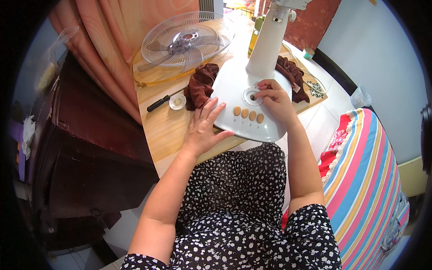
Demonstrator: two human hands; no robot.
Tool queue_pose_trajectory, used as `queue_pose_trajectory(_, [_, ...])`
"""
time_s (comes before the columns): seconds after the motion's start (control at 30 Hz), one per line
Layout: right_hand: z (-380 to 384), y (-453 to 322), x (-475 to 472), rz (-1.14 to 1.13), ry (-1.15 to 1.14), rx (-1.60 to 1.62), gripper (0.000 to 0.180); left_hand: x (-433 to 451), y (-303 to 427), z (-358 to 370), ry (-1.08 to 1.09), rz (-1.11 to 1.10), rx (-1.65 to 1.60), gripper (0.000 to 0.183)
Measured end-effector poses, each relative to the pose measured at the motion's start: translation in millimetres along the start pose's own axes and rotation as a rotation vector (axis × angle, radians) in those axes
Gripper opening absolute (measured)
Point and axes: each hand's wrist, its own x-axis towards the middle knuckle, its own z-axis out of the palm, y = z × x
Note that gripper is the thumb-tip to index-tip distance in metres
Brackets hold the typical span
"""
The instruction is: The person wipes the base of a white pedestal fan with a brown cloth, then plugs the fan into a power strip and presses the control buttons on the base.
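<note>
In front of me stands the white base (233, 84) of an electric fan, its post (266, 44) rising at the back. The base carries a row of several tan speed buttons (249, 114) and a round dial recess (248, 100) with a dark centre. My left hand (204, 130) lies spread on the base's left edge, the thumb near its front rim. The fingertips of my right hand (274, 99) are bent over the dark centre of the recess. Whether they pinch something small there is hidden. Brown cloth (202, 84) lies bunched against the base's left side.
Left on the wooden table (162, 135) are a black-handled screwdriver (158, 103) and a small round dish (177, 101). Behind them lies a fan guard with blades (189, 44). More brown cloth (295, 76) is to the right. A striped cover (364, 162) fills the lower right.
</note>
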Motion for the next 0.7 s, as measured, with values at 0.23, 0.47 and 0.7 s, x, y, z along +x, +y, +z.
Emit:
queue_pose_trajectory(0.23, [5.8, -17.5, 6.4, 0.108, -0.015, -0.112, 0.015, -0.1, -0.5, -0.2, -0.005, -0.007, 0.007, 0.083])
queue_pose_trajectory(0.47, [11.2, -10.3, 7.2, 0.091, 0.036, -0.131, 0.015, -1.4, 0.3, -1.2, 0.002, 0.003, 0.012, 0.082])
queue_pose_trajectory(0.7, [13.3, -12.9, 4.1, 0.043, 0.049, -0.168, 0.015, -1.6, -3.0, -0.5, 0.021, 0.024, 0.009, 0.082])
